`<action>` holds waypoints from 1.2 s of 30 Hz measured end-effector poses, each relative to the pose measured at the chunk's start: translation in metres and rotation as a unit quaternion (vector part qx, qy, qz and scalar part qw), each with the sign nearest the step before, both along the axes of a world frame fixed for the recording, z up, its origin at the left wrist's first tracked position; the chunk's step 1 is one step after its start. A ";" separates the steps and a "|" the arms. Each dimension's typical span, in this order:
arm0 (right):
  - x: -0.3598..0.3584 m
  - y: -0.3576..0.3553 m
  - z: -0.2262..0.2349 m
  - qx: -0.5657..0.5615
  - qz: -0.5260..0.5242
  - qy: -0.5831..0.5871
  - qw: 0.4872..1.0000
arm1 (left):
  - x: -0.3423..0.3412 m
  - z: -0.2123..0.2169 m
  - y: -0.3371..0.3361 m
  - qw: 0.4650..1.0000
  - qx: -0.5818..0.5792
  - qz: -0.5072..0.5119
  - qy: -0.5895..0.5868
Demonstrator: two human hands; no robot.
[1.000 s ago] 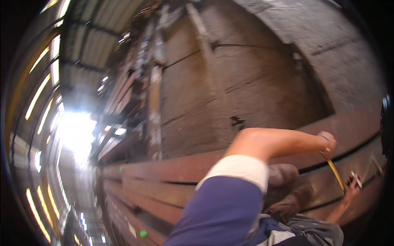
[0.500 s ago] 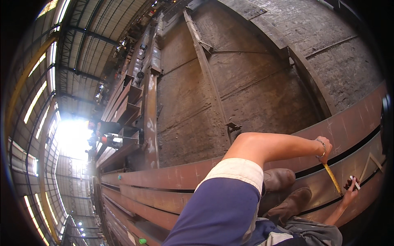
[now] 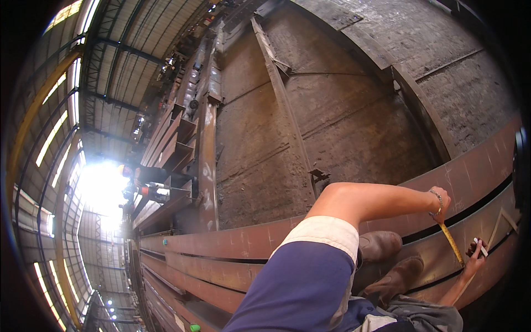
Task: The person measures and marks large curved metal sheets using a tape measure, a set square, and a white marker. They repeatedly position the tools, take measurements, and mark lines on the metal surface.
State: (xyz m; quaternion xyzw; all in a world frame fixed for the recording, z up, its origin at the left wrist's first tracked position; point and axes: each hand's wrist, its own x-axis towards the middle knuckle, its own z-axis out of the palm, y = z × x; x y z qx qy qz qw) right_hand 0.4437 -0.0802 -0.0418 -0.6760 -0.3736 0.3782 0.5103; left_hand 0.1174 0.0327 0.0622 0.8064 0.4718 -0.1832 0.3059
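A yellow measuring tape [image 3: 452, 244] is stretched across the face of a brown steel beam [image 3: 477, 220], between the two hands, in the right part of the view. Its upper end is gripped in the closed left hand [image 3: 444, 200], just below a chain bracelet [image 3: 440, 207] worn at the wrist; whether a case is hidden in that fist cannot be told. The lower end is met just beside the right hand [image 3: 474, 262], where a slim white stick [image 3: 483, 250] is pinched in the fingers; whether the blade is also touched by that hand cannot be made out. The hands are held apart, with only the short run of blade between them. The tape may be judged light and thin, springy along its length and easily twisted or creased if pushed from the side, so it is best held by its flat faces near either end and drawn straight, with the fingers clear of its thin edges. The white stick looks light and possibly brittle, and is best pinched lightly close to its working tip. The beam, by contrast, is to be taken as very heavy and rigid, hardly shifted by hand, and its smooth face could let the blade slide unless it is pressed down. Two brown boots [image 3: 379, 245] are planted close by, left of the tape.
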 end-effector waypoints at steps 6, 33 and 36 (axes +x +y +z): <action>0.005 -0.001 -0.001 -0.013 -0.001 -0.003 1.000 | 0.002 -0.006 0.002 1.000 -0.014 -0.004 0.005; 0.016 0.002 -0.014 -0.033 0.022 0.001 0.999 | -0.006 -0.011 0.001 1.000 0.026 -0.004 0.008; 0.022 -0.003 -0.007 -0.024 0.018 -0.050 0.998 | 0.003 -0.008 -0.008 0.999 -0.008 -0.032 -0.010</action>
